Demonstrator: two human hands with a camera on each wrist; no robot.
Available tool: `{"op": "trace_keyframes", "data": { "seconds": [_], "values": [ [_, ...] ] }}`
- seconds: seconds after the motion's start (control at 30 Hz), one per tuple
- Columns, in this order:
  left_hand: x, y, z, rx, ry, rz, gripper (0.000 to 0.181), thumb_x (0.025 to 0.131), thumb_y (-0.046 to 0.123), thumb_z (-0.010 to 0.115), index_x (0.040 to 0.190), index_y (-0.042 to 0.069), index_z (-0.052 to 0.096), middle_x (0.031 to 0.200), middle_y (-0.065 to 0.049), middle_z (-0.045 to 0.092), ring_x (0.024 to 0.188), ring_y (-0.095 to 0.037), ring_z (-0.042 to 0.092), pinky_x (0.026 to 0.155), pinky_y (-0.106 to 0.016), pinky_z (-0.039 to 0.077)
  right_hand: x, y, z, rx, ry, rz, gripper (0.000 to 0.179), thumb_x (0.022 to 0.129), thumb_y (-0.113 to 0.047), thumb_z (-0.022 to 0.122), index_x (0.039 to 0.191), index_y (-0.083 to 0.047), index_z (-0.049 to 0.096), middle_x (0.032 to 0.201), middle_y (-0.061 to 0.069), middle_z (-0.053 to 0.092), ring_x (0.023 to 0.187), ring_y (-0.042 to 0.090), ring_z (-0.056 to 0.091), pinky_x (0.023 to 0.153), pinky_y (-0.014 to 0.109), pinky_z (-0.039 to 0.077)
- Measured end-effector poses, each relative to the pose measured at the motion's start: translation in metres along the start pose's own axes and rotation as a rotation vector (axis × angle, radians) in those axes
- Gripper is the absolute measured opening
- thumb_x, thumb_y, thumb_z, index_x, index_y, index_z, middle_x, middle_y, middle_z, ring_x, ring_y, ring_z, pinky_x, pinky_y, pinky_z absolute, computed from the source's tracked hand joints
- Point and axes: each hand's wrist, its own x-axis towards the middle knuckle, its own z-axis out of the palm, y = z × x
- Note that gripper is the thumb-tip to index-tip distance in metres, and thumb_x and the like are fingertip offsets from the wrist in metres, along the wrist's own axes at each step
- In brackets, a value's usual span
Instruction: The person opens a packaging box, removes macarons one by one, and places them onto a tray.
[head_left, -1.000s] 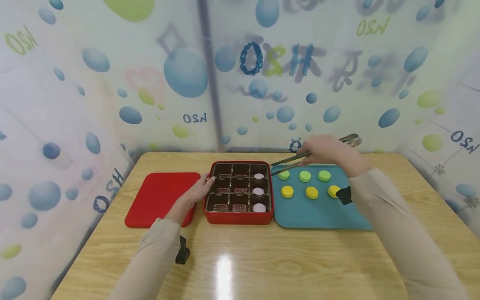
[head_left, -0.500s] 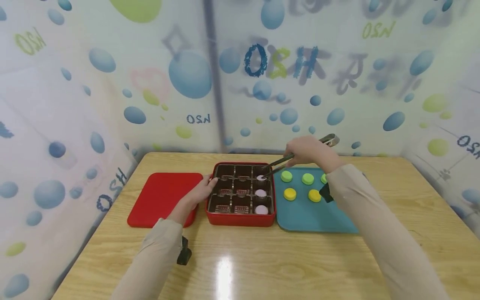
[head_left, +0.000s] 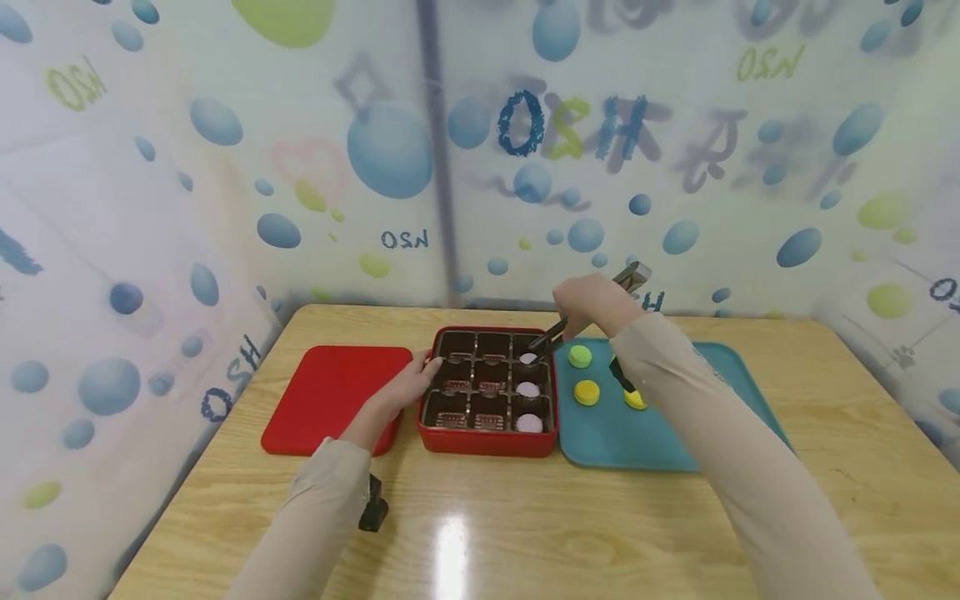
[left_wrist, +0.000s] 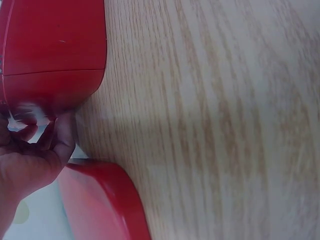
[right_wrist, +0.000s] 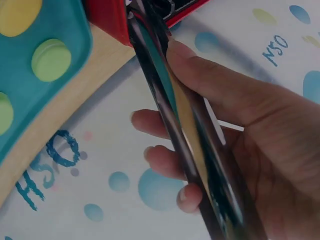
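Observation:
A red box (head_left: 487, 444) holds a dark divided insert, with lilac macarons (head_left: 528, 390) down its right column. My left hand (head_left: 408, 383) grips the box's left side; the left wrist view shows bent fingers (left_wrist: 62, 135) against the wall. Metal tongs (right_wrist: 195, 145) lie in the grip of my right hand (head_left: 596, 302), thumb on one arm and fingers around the other. Their tips reach down into the back right compartment, right at the lilac macaron (head_left: 528, 358) there. In the right wrist view the box wall hides the tips.
A blue tray (head_left: 622, 450) sits against the box's right side, bearing light green macarons (head_left: 580, 357) and yellow macarons (head_left: 587, 392), some hidden by the right arm. To the left lies a red lid (head_left: 330, 400). A patterned wall (head_left: 480, 208) stands behind the table.
My right hand has brought the tongs leftward from over the tray, their tips lowering into the back right compartment. The tongs' arms look closer together. My left hand stays on the box.

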Motion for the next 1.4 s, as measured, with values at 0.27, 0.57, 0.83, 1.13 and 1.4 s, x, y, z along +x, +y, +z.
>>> {"op": "trace_keyframes", "data": {
  "seconds": [0.27, 0.57, 0.83, 1.13, 1.4],
  "values": [
    [0.001, 0.000, 0.002, -0.009, -0.006, -0.010, 0.059, 0.101, 0.034, 0.028, 0.146, 0.004, 0.006, 0.146, -0.022, 0.025, 0.137, -0.032, 0.020, 0.111, -0.050, 0.019, 0.007, -0.017, -0.013, -0.070, -0.051, 0.074, 0.018, 0.076, -0.024, 0.074, 0.085, -0.011, 0.064, 0.087, 0.002, 0.062, 0.071, 0.014, 0.050, 0.066, 0.029, 0.047],
    [0.001, -0.002, 0.000, -0.016, -0.018, -0.020, 0.060, 0.101, 0.035, 0.027, 0.146, 0.004, 0.003, 0.144, -0.022, 0.027, 0.135, -0.033, 0.025, 0.110, -0.049, 0.022, 0.013, -0.013, -0.014, -0.050, -0.087, 0.080, 0.021, 0.077, -0.027, 0.073, 0.086, -0.011, 0.063, 0.088, 0.002, 0.062, 0.073, 0.014, 0.048, 0.067, 0.028, 0.045],
    [0.002, -0.003, 0.001, -0.018, -0.007, -0.006, 0.060, 0.100, 0.034, 0.029, 0.146, 0.004, 0.006, 0.142, -0.022, 0.030, 0.133, -0.032, 0.028, 0.109, -0.049, 0.024, 0.015, 0.000, -0.008, -0.028, -0.109, 0.037, 0.035, 0.080, -0.031, 0.070, 0.107, -0.010, 0.064, 0.110, 0.003, 0.064, 0.095, 0.019, 0.059, 0.082, 0.032, 0.049],
    [0.002, -0.003, 0.006, -0.012, -0.010, -0.007, 0.059, 0.100, 0.033, 0.029, 0.146, 0.003, 0.007, 0.143, -0.022, 0.028, 0.134, -0.032, 0.025, 0.110, -0.049, 0.021, 0.018, -0.015, -0.006, -0.138, -0.088, -0.022, 0.019, 0.080, -0.026, 0.070, 0.091, -0.010, 0.065, 0.087, -0.001, 0.063, 0.077, 0.012, 0.054, 0.073, 0.027, 0.047],
    [-0.001, 0.002, 0.001, -0.021, -0.016, -0.005, 0.059, 0.100, 0.033, 0.029, 0.146, 0.003, 0.006, 0.143, -0.023, 0.027, 0.134, -0.034, 0.025, 0.110, -0.050, 0.023, 0.019, -0.019, -0.009, -0.180, -0.003, -0.072, 0.018, 0.081, -0.029, 0.069, 0.084, -0.012, 0.063, 0.078, -0.002, 0.060, 0.065, 0.011, 0.044, 0.063, 0.025, 0.040]
  ]
}}
